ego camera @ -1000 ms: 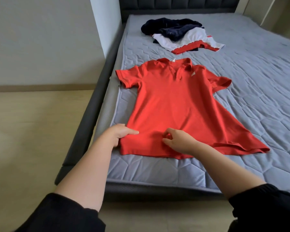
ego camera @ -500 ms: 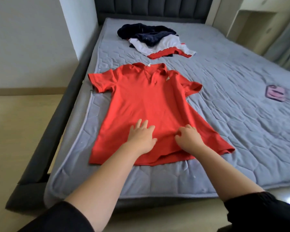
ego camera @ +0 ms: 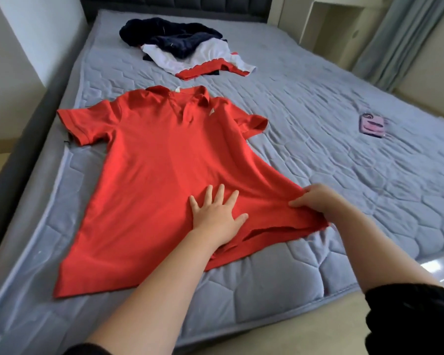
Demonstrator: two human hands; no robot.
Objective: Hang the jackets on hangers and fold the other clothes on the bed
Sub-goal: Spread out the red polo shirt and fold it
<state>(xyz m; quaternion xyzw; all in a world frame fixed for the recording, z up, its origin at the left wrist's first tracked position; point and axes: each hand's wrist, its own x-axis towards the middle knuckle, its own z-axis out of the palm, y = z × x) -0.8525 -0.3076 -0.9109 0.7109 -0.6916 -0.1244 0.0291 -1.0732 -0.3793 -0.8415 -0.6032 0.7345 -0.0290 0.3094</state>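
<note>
Red, smooth-looking cloth makes up the polo shirt, which lies face up on the near left part of the bed, its collar pointing toward the dark padded headboard and its short sleeves out to either side. The bed's grey cover is quilted, stitched in rounded many-sided cells, and puckers in places. Farther up it sits a loose heap: a dark navy garment lying partly over a white garment with red trim, well apart from the shirt's collar. A small pink flat object rests alone toward the right, and a pale grey-green curtain hangs beyond that edge. The shirt has a small white mark on the chest and an open placket; its body flares wide to the hem, which ripples at the near right. The left hand presses flat on the lower front, fingers spread. The right hand pinches the shirt's right side edge near the hem, raising a soft ridge of cloth there. Black sleeves cover both upper forearms.
</note>
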